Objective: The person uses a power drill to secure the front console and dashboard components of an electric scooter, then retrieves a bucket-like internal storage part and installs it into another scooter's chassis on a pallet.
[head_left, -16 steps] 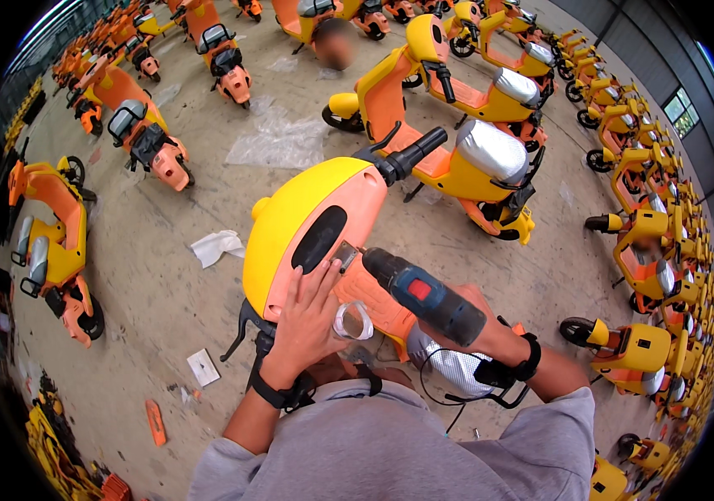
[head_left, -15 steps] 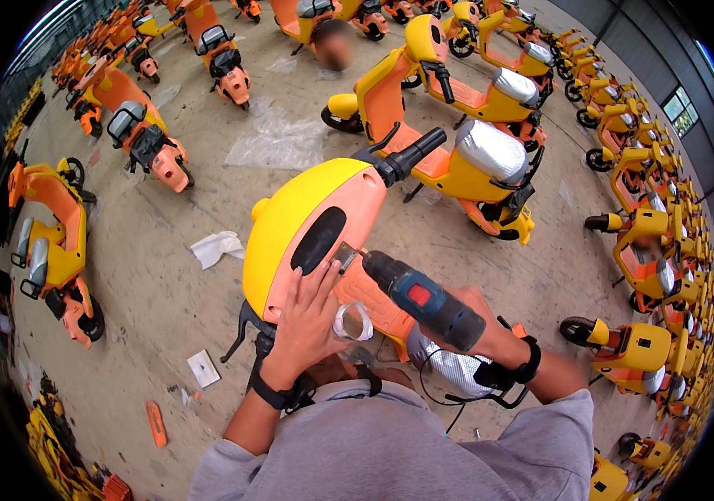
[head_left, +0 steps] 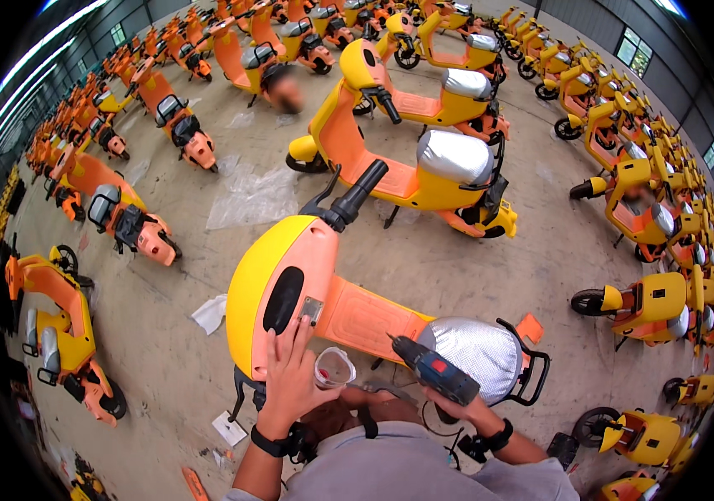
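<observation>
A yellow and orange electric scooter (head_left: pixel 244 280) stands before me, its handlebar cover topped by a black oval panel (head_left: pixel 283 299). Beside that panel lies a small metal plate (head_left: pixel 312 311). The outstretched fingertips of my left hand (head_left: pixel 292 380) reach the plate's lower edge, while its thumb side holds a clear plastic cup (head_left: pixel 334 367) with something small and red inside. My right hand (head_left: pixel 460 406) is wrapped round a dark blue cordless drill (head_left: pixel 440 369). Its bit points up and left, apart from the plate, in front of the silver-covered seat (head_left: pixel 478 351).
Another yellow and orange scooter (head_left: pixel 407 179) is parked just ahead, with a black handlebar grip (head_left: pixel 365 188) in between. One more scooter (head_left: pixel 60 313) stands at left, and rows of them line the right. Plastic sheeting (head_left: pixel 252 196) and a white scrap (head_left: pixel 210 314) lie on the floor.
The drill has come away from the metal plate, moving right and back toward me. My left hand stays by the plate with the cup. The view has tilted up.
</observation>
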{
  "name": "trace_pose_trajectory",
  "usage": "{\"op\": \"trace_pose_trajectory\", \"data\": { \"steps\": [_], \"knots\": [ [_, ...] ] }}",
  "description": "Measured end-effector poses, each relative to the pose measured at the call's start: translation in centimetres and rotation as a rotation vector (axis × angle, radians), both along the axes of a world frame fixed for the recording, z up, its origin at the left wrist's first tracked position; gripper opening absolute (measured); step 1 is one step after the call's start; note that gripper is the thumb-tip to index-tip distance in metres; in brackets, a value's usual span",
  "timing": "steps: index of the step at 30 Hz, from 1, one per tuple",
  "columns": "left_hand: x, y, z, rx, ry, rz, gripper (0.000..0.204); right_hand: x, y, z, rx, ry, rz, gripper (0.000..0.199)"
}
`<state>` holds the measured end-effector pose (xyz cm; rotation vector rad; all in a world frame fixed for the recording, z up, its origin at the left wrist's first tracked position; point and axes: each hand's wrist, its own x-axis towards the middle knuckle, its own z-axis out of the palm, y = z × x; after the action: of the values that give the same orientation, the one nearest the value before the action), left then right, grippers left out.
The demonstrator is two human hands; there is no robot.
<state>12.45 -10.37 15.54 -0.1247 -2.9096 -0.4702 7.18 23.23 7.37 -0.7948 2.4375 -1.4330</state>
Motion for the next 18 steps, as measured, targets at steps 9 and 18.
{"op": "trace_pose_trajectory", "data": {
  "steps": [9, 18],
  "knots": [
    [0.3, -1.6, 0.1, 0.098, 0.082, -0.122, 0.07, 6.9, 6.9, -14.8, -0.021, -0.428, -0.276, 0.013],
    [8.4, -1.0, -1.5, 0.566, 0.254, 0.001, 0.071, 6.7, -2.0, -7.8, 0.417, -0.241, 0.308, 0.044]
  ]
}}
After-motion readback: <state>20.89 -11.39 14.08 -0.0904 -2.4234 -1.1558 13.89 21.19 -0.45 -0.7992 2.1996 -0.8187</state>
